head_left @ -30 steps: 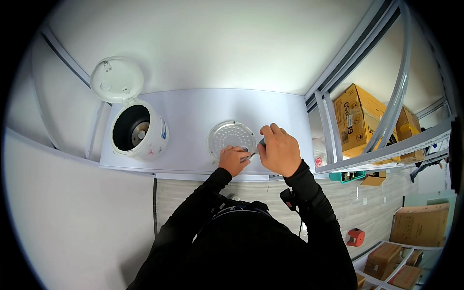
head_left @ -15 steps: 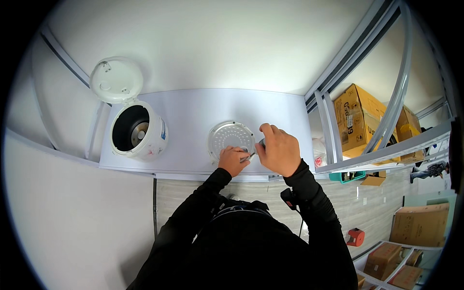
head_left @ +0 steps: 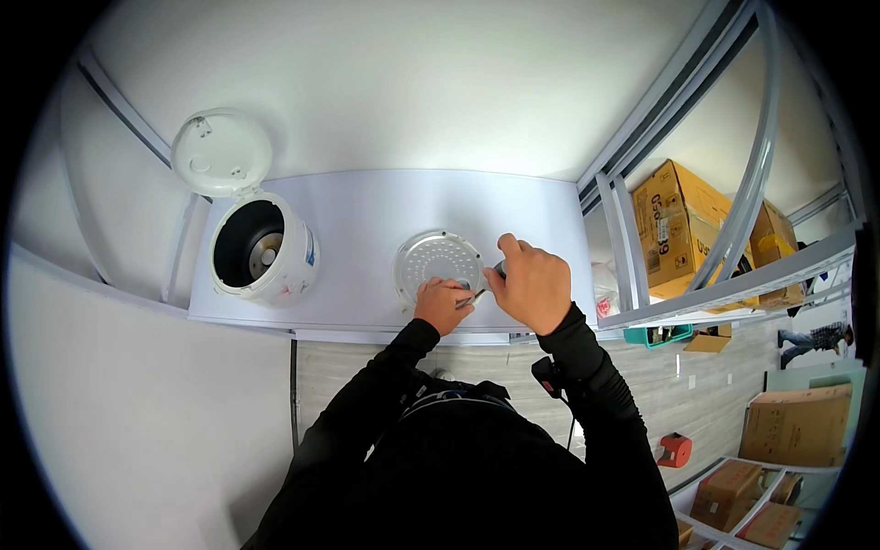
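Little has moved; I judge work unfinished: right hand (head_left: 535,286) grips a tool (head_left: 500,268), left hand (head_left: 441,305) touches the plate (head_left: 434,258), its grip unclear.

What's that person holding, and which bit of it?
The right grip holds a tool by its grey handle, with the thin shaft pointing toward the left grip. That one lies over the disc's near side; whether it holds anything can't be told.

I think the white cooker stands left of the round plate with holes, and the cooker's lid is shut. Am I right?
Not quite: the head view shows the lid open. The white cooker does stand left of the round plate with holes.
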Action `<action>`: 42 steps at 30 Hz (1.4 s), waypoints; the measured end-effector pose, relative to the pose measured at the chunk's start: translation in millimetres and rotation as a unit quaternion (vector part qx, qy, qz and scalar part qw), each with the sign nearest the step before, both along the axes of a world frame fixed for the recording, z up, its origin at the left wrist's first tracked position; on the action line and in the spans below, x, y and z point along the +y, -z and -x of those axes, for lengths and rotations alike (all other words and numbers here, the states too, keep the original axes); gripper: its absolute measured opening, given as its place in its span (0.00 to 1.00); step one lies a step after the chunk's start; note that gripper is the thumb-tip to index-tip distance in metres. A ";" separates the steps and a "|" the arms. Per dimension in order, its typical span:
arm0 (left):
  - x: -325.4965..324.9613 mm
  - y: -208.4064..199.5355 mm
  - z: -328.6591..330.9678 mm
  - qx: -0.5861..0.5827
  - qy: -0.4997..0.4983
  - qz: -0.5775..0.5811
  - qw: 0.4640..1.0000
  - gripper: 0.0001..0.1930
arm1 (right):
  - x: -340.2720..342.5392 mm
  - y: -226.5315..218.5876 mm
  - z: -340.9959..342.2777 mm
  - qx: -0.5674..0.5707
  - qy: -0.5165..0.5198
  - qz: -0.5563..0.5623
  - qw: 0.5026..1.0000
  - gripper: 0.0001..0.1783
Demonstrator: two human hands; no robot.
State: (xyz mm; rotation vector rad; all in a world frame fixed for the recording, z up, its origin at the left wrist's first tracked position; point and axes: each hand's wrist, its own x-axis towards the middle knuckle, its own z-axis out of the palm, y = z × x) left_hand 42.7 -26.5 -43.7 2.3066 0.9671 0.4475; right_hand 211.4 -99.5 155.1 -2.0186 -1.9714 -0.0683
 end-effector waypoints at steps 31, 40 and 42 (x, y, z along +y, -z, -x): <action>1.4 3.2 0.8 -0.006 0.003 0.006 1.000 0.15 | 6.8 9.2 2.9 -0.011 0.014 -0.006 1.000 0.22; 2.1 2.4 1.4 -0.003 0.006 0.005 1.000 0.15 | 0.5 3.0 2.4 -0.002 -0.030 -0.014 0.999 0.20; 2.1 1.5 1.3 0.001 0.007 0.008 1.000 0.15 | 3.2 5.6 2.3 0.007 -0.007 -0.001 1.000 0.20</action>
